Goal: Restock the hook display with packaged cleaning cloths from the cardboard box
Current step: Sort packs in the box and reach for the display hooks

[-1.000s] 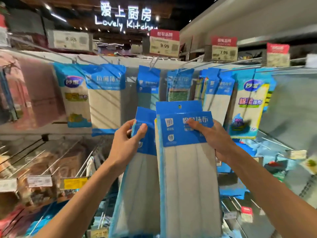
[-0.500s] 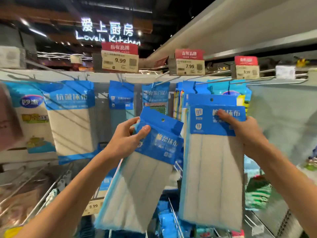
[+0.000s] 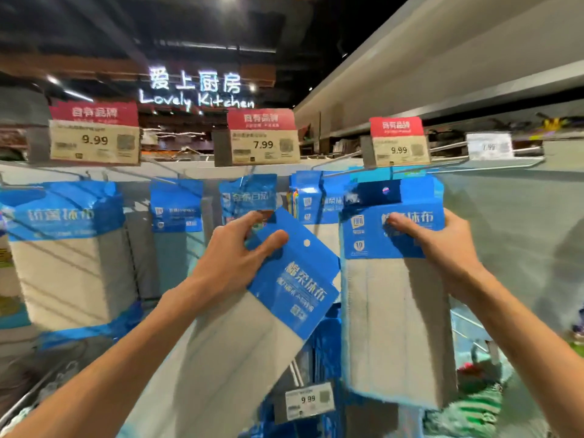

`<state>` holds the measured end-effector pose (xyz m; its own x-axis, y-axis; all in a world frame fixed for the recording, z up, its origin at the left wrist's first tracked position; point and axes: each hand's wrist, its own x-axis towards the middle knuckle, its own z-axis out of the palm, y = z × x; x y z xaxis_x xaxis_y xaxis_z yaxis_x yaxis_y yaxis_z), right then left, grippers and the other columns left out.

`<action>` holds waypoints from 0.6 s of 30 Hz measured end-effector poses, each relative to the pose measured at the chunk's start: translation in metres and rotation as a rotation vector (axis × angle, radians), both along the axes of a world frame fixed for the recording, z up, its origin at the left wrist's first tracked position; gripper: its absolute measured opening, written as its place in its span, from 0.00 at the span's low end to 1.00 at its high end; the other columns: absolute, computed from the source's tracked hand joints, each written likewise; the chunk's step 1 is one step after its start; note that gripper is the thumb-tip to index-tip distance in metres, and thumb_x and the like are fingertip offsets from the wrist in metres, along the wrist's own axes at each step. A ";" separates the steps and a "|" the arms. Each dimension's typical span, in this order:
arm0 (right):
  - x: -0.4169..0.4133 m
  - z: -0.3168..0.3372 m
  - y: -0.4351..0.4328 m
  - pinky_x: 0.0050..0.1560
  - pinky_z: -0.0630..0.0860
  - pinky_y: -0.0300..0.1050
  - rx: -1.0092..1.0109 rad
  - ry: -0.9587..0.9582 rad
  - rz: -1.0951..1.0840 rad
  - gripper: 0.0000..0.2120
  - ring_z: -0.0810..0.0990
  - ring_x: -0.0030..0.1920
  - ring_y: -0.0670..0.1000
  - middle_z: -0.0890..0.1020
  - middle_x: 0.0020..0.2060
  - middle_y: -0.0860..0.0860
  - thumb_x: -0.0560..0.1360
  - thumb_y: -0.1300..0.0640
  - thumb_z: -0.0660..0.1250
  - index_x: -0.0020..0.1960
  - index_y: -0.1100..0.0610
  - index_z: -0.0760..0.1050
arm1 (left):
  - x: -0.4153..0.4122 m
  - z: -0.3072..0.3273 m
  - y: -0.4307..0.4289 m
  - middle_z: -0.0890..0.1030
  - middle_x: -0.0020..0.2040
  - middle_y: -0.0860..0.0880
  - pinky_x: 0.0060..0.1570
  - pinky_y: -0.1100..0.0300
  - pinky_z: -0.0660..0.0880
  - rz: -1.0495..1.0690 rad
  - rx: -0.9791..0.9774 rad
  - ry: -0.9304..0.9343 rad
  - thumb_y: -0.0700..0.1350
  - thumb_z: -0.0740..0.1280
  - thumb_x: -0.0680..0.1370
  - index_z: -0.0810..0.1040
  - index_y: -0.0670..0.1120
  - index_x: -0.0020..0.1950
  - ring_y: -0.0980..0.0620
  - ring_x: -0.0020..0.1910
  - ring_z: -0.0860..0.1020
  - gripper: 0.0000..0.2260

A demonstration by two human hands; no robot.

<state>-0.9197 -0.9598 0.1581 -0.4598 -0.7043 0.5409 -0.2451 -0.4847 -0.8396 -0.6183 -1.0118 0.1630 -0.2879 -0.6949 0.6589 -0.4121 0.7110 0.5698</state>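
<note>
The right hand [image 3: 442,245] has lifted its cloth pack [image 3: 395,311], gripped by the blue header, until its hang hole [image 3: 386,190] sits just below the right 9.99 price tag [image 3: 398,143], so it looks ready to hang. The left hand [image 3: 234,260] grips a second pack [image 3: 284,279], tilted, lower left of that tag.

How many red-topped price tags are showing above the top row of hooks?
3: the left 9.99 tag, the middle 7.99 tag, and the right 9.99 tag. Others may lie outside the frame.
</note>
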 end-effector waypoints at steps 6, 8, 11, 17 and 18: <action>-0.033 0.003 -0.011 0.39 0.78 0.43 -0.016 0.077 -0.040 0.12 0.83 0.37 0.44 0.87 0.40 0.49 0.66 0.51 0.80 0.45 0.54 0.83 | -0.029 0.024 0.006 0.81 0.44 0.55 0.50 0.50 0.79 -0.058 -0.036 -0.404 0.73 0.65 0.69 0.60 0.70 0.72 0.59 0.40 0.78 0.33; -0.041 0.006 -0.015 0.39 0.76 0.43 -0.021 0.132 -0.075 0.13 0.81 0.35 0.41 0.86 0.38 0.46 0.65 0.48 0.81 0.44 0.52 0.83 | -0.044 0.033 0.013 0.71 0.33 0.55 0.47 0.59 0.74 -0.039 -0.092 -0.595 0.71 0.64 0.70 0.52 0.70 0.76 0.60 0.32 0.70 0.38; -0.050 0.007 -0.017 0.41 0.79 0.45 -0.048 0.199 -0.091 0.16 0.84 0.39 0.44 0.86 0.41 0.45 0.64 0.47 0.81 0.47 0.52 0.82 | -0.069 0.053 0.021 0.69 0.34 0.51 0.36 0.64 0.66 0.029 -0.133 -0.725 0.70 0.63 0.70 0.45 0.64 0.79 0.59 0.33 0.69 0.43; -0.059 0.007 -0.012 0.41 0.78 0.42 -0.088 0.209 0.029 0.20 0.85 0.41 0.45 0.87 0.42 0.46 0.62 0.47 0.80 0.50 0.54 0.81 | -0.101 0.076 0.033 0.71 0.49 0.58 0.51 0.56 0.65 0.063 -0.108 -0.705 0.68 0.64 0.72 0.44 0.64 0.79 0.53 0.56 0.71 0.42; -0.058 0.007 -0.010 0.40 0.78 0.41 -0.101 0.203 0.053 0.22 0.85 0.41 0.45 0.86 0.42 0.46 0.61 0.45 0.80 0.50 0.55 0.80 | -0.102 0.077 0.035 0.73 0.53 0.54 0.52 0.56 0.65 0.077 -0.119 -0.693 0.68 0.65 0.72 0.43 0.65 0.78 0.51 0.61 0.72 0.43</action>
